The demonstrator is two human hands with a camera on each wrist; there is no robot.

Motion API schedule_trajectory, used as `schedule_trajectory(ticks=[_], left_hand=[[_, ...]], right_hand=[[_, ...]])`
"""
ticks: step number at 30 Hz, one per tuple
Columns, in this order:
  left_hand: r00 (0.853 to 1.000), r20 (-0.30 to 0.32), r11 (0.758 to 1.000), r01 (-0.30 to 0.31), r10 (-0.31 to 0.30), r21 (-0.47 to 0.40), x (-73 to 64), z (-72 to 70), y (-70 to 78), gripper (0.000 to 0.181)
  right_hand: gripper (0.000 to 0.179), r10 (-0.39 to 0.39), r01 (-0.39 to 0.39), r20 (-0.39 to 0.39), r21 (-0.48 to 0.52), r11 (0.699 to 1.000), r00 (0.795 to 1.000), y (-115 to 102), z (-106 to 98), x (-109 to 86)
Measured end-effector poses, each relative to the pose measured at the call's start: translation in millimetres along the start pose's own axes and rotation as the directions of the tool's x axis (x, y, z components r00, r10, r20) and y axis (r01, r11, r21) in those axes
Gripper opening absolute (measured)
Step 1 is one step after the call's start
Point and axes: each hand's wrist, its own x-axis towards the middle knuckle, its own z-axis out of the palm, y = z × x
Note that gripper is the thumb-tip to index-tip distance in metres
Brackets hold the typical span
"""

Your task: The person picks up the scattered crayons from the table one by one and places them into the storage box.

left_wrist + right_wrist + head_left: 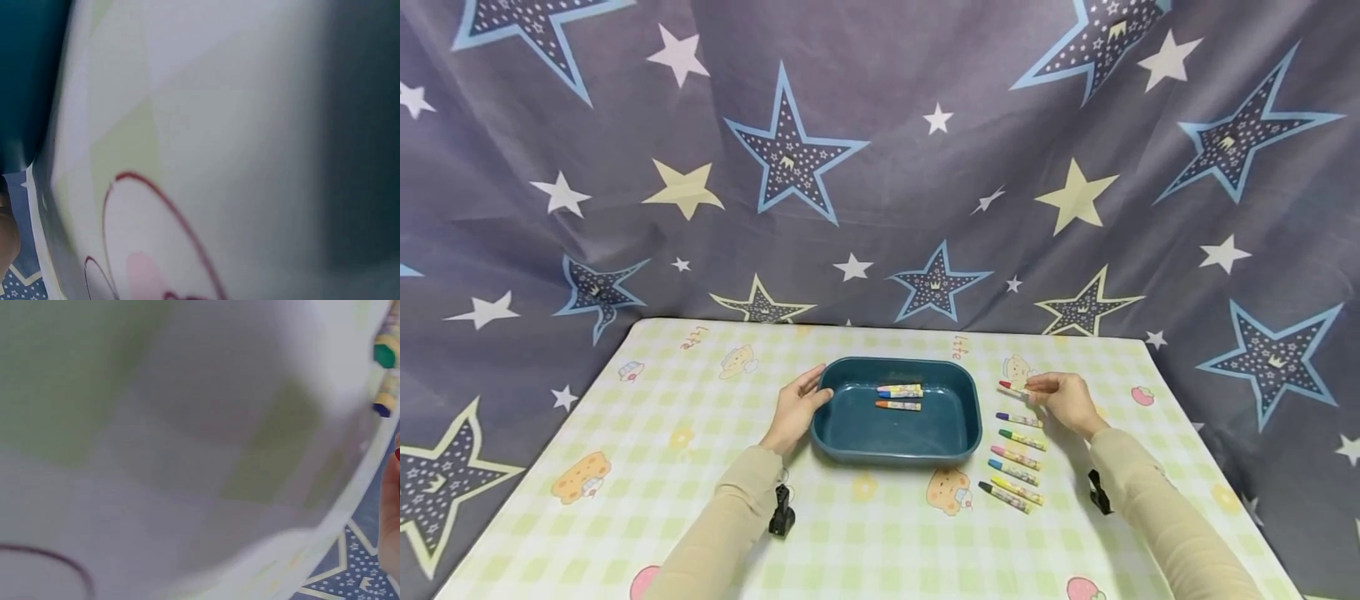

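Observation:
A dark teal plastic tray (895,458) stands on the table. My left hand (796,410) holds its left rim, thumb over the edge and fingers along the outside. Three crayons lie in the tray: a pink one (895,387), a blue one (891,395) and an orange-red one (895,406). To the right of the tray, my right hand (1066,402) pinches the back end of a red crayon (1013,389), its red tip pointing left. Below it several crayons lie in a column, with a purple one (1019,419) nearest, then a green one (1022,439).
Further down the column are a pink crayon (1015,457), a light blue one (1012,472), a yellow one (1017,490) and a black one (1004,497). A checked cloth (700,467) covers the table. Behind hangs a starry curtain (880,208).

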Motion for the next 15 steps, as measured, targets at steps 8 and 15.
schedule_trajectory(ticks=[8, 15], left_hand=[[1.0, 0.009, 0.999, 0.007, -0.007, -0.032, -1.7, 0.9, 7.0, 0.053], [1.0, 0.016, 0.999, 0.019, -0.018, -0.029, -4.3, -1.2, 9.1, 0.053]], right_hand=[[0.025, -0.022, 0.023, -0.023, 0.015, 1.0, 0.999, -33.6, -4.9, 4.4], [0.027, -0.052, 0.052, -0.006, 0.045, 0.998, 0.999, -61.9, -0.4, 8.4]])
